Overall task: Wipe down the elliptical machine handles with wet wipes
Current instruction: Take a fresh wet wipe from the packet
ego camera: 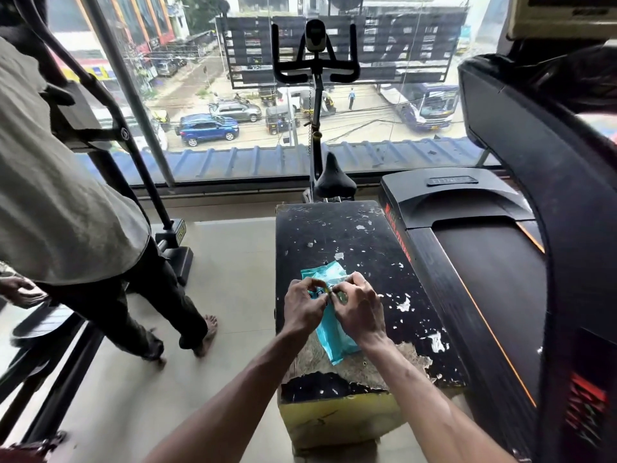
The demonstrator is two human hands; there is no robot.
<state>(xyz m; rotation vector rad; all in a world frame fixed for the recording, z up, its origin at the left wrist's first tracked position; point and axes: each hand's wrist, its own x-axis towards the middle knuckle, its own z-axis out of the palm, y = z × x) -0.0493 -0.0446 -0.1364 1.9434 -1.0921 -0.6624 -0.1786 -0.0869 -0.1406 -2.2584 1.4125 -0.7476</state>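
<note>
Wet-wipes pack, teal soft plastic, lies lower centre on peeling black bench, long axis top-to-bottom of frame. Left hand and right hand both pinch its upper face mid-length, fingers curled; equally near.

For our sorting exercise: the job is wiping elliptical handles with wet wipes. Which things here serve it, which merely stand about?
Job: teal wipes pack, pinched by the left hand and right hand; worn bench under it.
Not the job: exercise bike, treadmill, another person at left.
</note>
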